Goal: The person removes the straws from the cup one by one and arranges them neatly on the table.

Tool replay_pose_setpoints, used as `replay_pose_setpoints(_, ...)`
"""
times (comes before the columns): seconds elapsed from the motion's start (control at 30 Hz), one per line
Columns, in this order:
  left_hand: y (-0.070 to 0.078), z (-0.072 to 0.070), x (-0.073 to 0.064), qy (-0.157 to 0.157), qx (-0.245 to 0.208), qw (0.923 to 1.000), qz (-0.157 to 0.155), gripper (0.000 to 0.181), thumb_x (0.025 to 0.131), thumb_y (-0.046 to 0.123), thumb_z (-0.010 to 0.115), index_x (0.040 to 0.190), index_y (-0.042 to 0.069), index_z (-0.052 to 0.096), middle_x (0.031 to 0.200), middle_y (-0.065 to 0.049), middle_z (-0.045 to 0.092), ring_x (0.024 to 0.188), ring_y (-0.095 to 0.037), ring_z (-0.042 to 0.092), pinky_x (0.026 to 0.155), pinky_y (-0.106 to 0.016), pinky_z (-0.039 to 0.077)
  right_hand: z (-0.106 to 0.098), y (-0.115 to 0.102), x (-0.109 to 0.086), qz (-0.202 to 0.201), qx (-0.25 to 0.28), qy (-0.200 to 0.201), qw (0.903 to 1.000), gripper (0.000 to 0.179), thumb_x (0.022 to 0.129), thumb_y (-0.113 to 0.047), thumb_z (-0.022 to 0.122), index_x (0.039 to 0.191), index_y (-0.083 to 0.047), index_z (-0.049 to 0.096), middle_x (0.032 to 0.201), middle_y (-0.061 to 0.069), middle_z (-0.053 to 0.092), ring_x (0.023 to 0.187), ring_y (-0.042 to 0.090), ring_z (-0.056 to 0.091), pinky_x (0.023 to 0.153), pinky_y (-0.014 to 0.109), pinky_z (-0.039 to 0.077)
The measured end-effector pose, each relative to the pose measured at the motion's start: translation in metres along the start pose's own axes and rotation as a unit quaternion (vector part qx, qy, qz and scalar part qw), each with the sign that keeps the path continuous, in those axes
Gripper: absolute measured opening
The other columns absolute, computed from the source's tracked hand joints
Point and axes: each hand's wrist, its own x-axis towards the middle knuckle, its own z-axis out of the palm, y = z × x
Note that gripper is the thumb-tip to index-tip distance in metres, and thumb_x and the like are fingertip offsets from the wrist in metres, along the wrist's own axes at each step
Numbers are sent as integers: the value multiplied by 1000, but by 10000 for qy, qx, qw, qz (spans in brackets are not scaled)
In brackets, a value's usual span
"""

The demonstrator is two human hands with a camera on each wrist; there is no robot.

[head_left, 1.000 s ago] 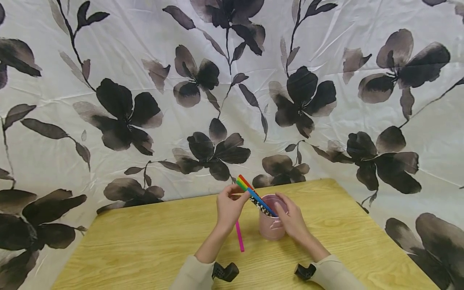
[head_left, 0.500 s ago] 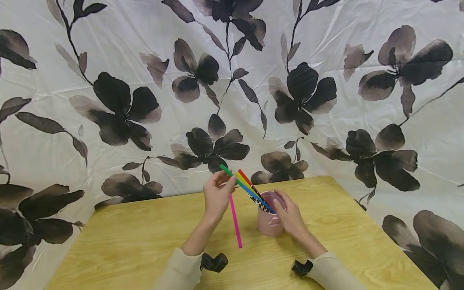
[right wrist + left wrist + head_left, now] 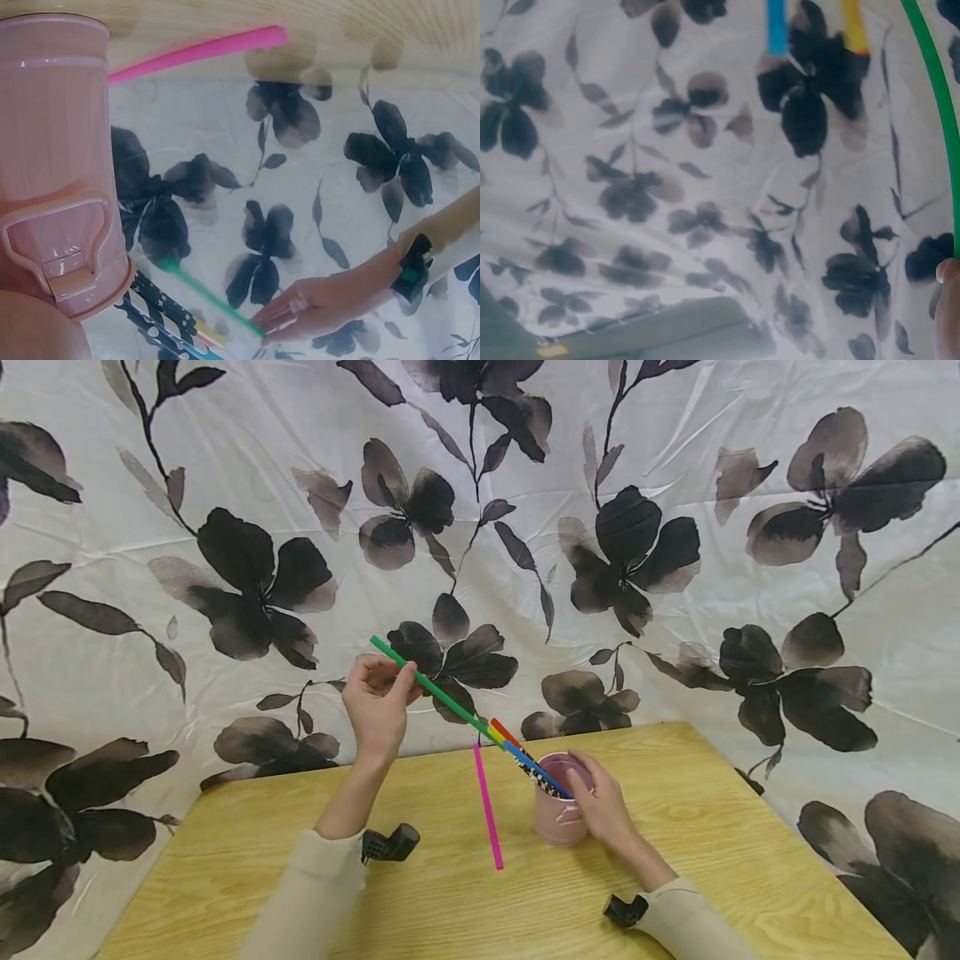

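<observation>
My left hand (image 3: pixel 378 706) is raised left of the pink cup (image 3: pixel 558 824) and pinches a thin green stick (image 3: pixel 442 696) near its upper end. The stick slants down to the right, its lower end overlapping the tips of the sticks in the cup in the head view. My right hand (image 3: pixel 606 806) grips the cup at its right side and rim. Out of the cup lean several slim sticks (image 3: pixel 536 772) with black-and-white patterned parts and red, yellow and blue ends. The right wrist view shows a small looped handle (image 3: pixel 64 240) on the cup wall.
A pink stick (image 3: pixel 488 806) lies on the wooden table (image 3: pixel 247 852), just left of the cup. Behind the table's far edge hangs a white cloth (image 3: pixel 525 568) with dark flowers. Black devices sit at both wrists.
My left hand has moved up and left, drawing the green stick out of the cup, away from the others. My right hand keeps holding the cup in place.
</observation>
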Motion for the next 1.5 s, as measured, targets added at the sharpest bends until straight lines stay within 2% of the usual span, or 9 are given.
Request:
replay_pose_setpoints(0.1, 0, -11, 9, 39, -18, 10000, -22, 24, 78, 3, 65, 93, -10, 51, 81, -24, 56, 63, -34, 62, 56, -39, 52, 0, 0, 0, -27, 5, 14, 10000, 36, 91, -30, 49, 123, -14, 50, 118, 5, 54, 107, 21, 49, 90, 40, 39)
replay_pose_setpoints(0.23, -3, -20, 12, 33, 4, 9993, -377, 26, 79, 5, 64, 97, -11, 53, 84, -25, 54, 67, -26, 64, 55, -36, 52, -1, 1, 2, -13, -32, 30, 10000, 35, 91, -29, 49, 123, -15, 49, 118, 5, 53, 106, 21, 49, 89, 40, 39)
replay_pose_setpoints(0.4, -18, -30, 8, -183, 562, 9940, -920, 21, 81, 10, 63, 98, -1, 60, 88, -18, 56, 70, -22, 64, 57, -33, 52, -3, 0, 2, -7, -57, 19, 10000, 35, 91, -27, 49, 123, -15, 49, 118, 5, 53, 107, 21, 49, 90, 41, 39)
replay_pose_setpoints(0.63, -40, -36, -2, -783, 1202, 9767, -1599, 23, 81, 10, 63, 104, 6, 61, 93, -15, 56, 76, -28, 63, 60, -33, 52, -4, -1, 1, -54, -86, -2, 9999, 36, 91, -29, 48, 123, -13, 49, 117, 7, 54, 106, 22, 50, 89, 41, 39)
replay_pose_setpoints(0.83, -60, -40, -10, -1439, 1451, 9528, -2245, 26, 80, 3, 64, 106, 5, 59, 98, -17, 57, 77, -31, 63, 62, -34, 52, -3, -2, 0, 18, -47, -23, 10000, 36, 91, -29, 48, 124, -15, 49, 118, 5, 53, 107, 21, 49, 90, 42, 39)
replay_pose_setpoints(0.93, -72, -42, -14, -1681, 1558, 9430, -2411, 28, 79, 2, 64, 107, 5, 59, 98, -19, 58, 75, -30, 63, 63, -36, 52, -2, -2, 0, 20, 5, -1, 10000, 36, 91, -30, 49, 123, -14, 49, 117, 5, 54, 107, 22, 49, 90, 42, 39)
replay_pose_setpoints(1.0, -81, -45, -18, -1777, 1606, 9380, -2505, 30, 79, 3, 65, 108, 5, 59, 96, -19, 58, 74, -29, 63, 63, -38, 52, -1, -2, -1, 9, -5, 2, 10000, 37, 91, -30, 49, 123, -13, 49, 117, 6, 54, 106, 22, 50, 89, 42, 39)
replay_pose_setpoints(1.23, -107, -50, -31, -1828, 1645, 9245, -2913, 29, 77, 4, 67, 106, 4, 61, 91, -16, 59, 74, -33, 62, 63, -38, 52, 1, -2, -2, -4, -6, 11, 10000, 37, 90, -30, 50, 123, -12, 49, 118, 6, 54, 106, 22, 50, 89, 42, 40)
replay_pose_setpoints(1.5, -131, -52, -49, -1771, 1896, 9132, -3143, 28, 76, 4, 68, 104, 4, 63, 90, -15, 59, 67, -22, 63, 60, -35, 53, 1, -1, -2, -38, 3, 28, 10000, 37, 90, -29, 50, 124, -13, 49, 119, 5, 53, 108, 22, 48, 89, 42, 39)
